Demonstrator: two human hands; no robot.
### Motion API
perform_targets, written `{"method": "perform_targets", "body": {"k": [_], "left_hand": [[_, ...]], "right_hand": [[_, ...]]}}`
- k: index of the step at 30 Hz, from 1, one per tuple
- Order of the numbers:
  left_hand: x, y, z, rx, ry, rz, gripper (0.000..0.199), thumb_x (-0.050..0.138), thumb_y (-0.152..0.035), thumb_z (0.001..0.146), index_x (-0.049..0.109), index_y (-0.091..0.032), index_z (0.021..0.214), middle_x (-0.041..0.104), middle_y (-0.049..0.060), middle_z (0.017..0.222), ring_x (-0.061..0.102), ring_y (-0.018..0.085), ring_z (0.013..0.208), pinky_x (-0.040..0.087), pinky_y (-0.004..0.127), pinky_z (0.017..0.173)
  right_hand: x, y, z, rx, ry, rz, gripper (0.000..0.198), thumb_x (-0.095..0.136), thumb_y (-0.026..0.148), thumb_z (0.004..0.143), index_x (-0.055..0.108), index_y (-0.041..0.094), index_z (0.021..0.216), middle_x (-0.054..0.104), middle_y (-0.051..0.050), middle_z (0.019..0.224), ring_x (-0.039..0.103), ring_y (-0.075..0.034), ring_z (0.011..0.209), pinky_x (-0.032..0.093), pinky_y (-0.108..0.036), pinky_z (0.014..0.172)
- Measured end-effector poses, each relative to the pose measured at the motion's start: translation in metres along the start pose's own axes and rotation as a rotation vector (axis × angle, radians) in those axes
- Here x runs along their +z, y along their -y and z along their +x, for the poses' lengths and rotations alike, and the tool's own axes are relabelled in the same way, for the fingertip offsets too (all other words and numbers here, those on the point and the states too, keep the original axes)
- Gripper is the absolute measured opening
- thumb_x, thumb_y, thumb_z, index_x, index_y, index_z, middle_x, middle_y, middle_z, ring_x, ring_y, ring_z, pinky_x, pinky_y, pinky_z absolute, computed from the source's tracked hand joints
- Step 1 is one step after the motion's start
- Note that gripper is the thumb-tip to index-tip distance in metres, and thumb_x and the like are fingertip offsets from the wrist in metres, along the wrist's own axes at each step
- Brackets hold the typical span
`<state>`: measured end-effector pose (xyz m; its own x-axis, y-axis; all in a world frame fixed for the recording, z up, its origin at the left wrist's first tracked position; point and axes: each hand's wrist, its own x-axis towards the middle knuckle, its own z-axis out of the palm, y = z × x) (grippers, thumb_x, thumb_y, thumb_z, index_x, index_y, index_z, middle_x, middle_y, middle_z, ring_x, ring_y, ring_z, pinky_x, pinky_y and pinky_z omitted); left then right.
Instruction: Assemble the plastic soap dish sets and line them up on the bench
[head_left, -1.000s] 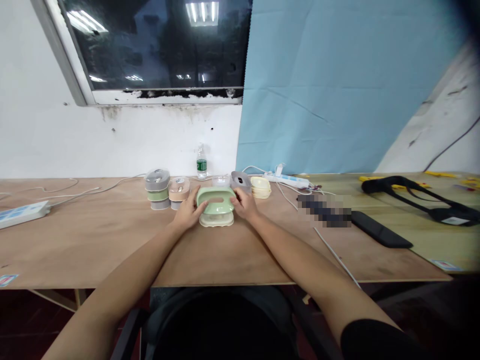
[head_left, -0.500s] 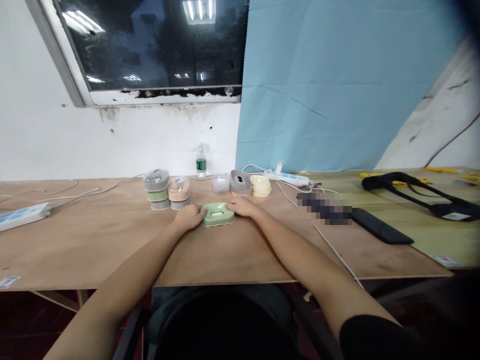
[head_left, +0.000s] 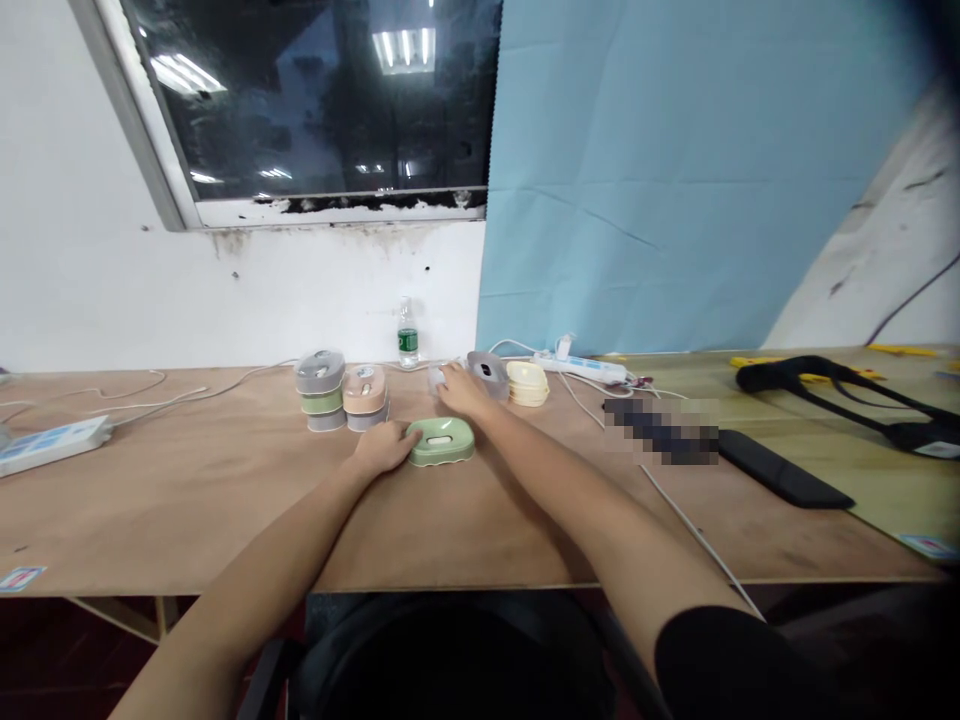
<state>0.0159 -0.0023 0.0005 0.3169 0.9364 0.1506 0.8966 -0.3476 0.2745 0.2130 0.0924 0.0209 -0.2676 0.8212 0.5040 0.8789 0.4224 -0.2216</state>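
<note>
A green soap box (head_left: 441,455) with a rounded outline and a slot in its recessed top lies on the table in front of me. My left hand (head_left: 385,447) grips its left end, thumb along the near rim. Beyond the box, my right hand (head_left: 463,390) has its fingers closed over a clear plastic lid (head_left: 435,379), mostly covered by the hand. Right beside that hand stands a grey soap box (head_left: 489,372) under a clear cover. Next to it is a stack of pale yellow trays (head_left: 528,385).
Left of my hands stand a grey and green stack of soap boxes (head_left: 321,388) and a pink one (head_left: 365,385) on grey. A water bottle (head_left: 407,338) is by the wall. Power strips (head_left: 56,443), cables, a black case (head_left: 784,468) and a black strap frame (head_left: 832,385) lie around.
My right hand has let go of the green soap box's right end and moved away from me to the clear lid. My left hand stays on the box.
</note>
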Motion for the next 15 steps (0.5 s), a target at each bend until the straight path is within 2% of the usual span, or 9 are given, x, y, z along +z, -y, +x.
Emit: {"method": "perform_targets", "body": {"k": [2,5,11,15], "left_hand": [[-0.001,0.000,0.000,0.004,0.008,-0.008,0.055,0.027,-0.060,0.091,0.067,-0.021,0.095,0.071,0.011,0.096,0.065,0.026,0.086,0.045,0.031,0.068],[-0.001,0.001,0.000,0.012,0.014,-0.010,0.056,0.028,-0.061,0.090,0.067,-0.022,0.093,0.071,0.010,0.095,0.065,0.026,0.086,0.044,0.031,0.068],[0.001,0.001,0.001,0.007,0.004,-0.023,0.056,0.029,-0.062,0.090,0.067,-0.022,0.099,0.071,0.011,0.101,0.066,0.026,0.090,0.044,0.030,0.070],[0.002,0.003,0.001,-0.010,-0.026,-0.027,0.059,0.030,-0.064,0.089,0.063,-0.021,0.112,0.069,0.012,0.106,0.065,0.028,0.096,0.045,0.032,0.073]], "right_hand": [[0.008,-0.005,0.010,0.073,0.067,-0.020,0.036,0.048,0.023,0.087,0.057,0.016,0.121,0.057,-0.015,0.123,0.057,-0.028,0.105,0.045,-0.037,0.087],[0.018,-0.013,0.018,0.097,0.046,0.025,0.035,0.043,0.015,0.088,0.061,0.019,0.118,0.058,-0.011,0.121,0.056,-0.024,0.108,0.044,-0.033,0.090],[0.016,-0.010,0.018,0.000,-0.168,0.219,0.035,0.039,0.010,0.088,0.065,0.017,0.111,0.059,-0.010,0.107,0.056,-0.019,0.103,0.041,-0.029,0.095],[-0.001,0.003,-0.003,-0.055,-0.364,0.374,0.031,0.051,0.019,0.085,0.061,0.016,0.114,0.053,-0.009,0.105,0.057,-0.016,0.082,0.047,-0.031,0.086]]}}
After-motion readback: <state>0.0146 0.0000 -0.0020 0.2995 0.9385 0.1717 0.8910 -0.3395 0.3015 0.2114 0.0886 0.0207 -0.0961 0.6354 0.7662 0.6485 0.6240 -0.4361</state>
